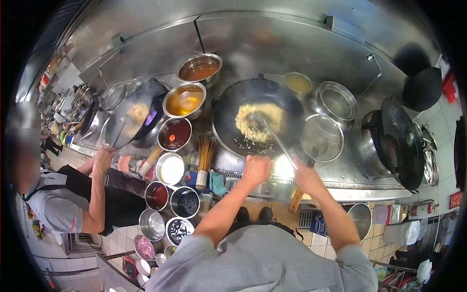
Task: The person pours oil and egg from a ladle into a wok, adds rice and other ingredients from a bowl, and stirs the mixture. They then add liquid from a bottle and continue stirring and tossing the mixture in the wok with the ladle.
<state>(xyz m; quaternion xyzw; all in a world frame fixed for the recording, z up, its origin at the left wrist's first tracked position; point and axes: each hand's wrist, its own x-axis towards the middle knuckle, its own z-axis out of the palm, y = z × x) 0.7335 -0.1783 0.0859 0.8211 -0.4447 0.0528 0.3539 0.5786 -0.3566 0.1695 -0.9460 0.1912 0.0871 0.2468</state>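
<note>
A large black wok (228, 109) sits on the range in front of me, with pale yellow fried rice (270, 113) in its middle and loose grains toward its near side. My left hand (258, 169) is closed at the wok's near edge, gripping it there; the exact hold is hidden by the fingers. My right hand (307, 179) is wrapped round the long handle of a ladle (281, 142), whose blurred head lies in the rice. Just right of the wok rests a round mesh strainer (322, 138), its wooden handle passing beneath my right hand.
Left of the wok stand bowls of amber liquid (185, 100), a pot of dark red sauce (175, 135) and a bamboo brush (205, 151). A co-worker (63, 194) works a second wok (134, 114) farther left. More woks (401, 141) lean at right.
</note>
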